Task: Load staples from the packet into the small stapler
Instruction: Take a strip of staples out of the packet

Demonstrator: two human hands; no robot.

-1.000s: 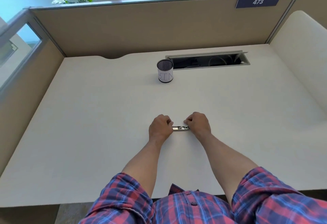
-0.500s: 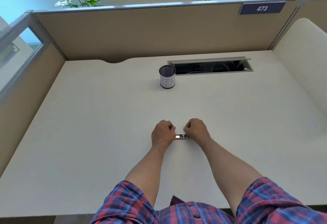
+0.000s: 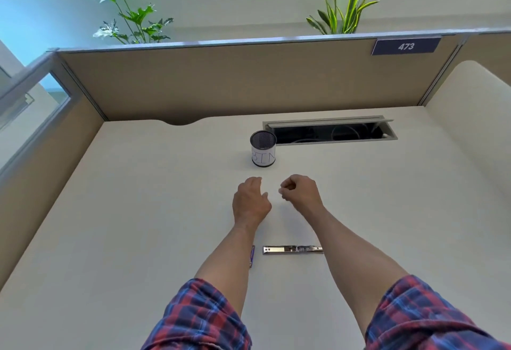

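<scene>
- Desk (image 3: 138, 225) first: pale and smooth, so anything small and metal will slide on it when I push rather than pinch.
- Mesh cup (image 3: 263, 152) with BIN written on it stands beyond my hands, just beside the cable slot (image 3: 330, 130); neither one matters for grip.
- Left hand (image 3: 250, 201) hovers over the desk with the fingers loose and holding nothing.
- Right hand (image 3: 300, 193) hangs beside it, fingers curled in; I cannot tell whether a few staples are pinched at the tips.
- Stapler (image 3: 293, 249) lies flat between my forearms, nearer my body than either hand, a bare strip of shiny metal. I judge it light, stiff and slippery, best taken by its long edges, with one finger steadying an end.
- Purple sliver (image 3: 252, 255) by my left forearm may be the staple packet; mostly hidden. Staple strips snap easily, so I'd pinch one by its sides.
</scene>
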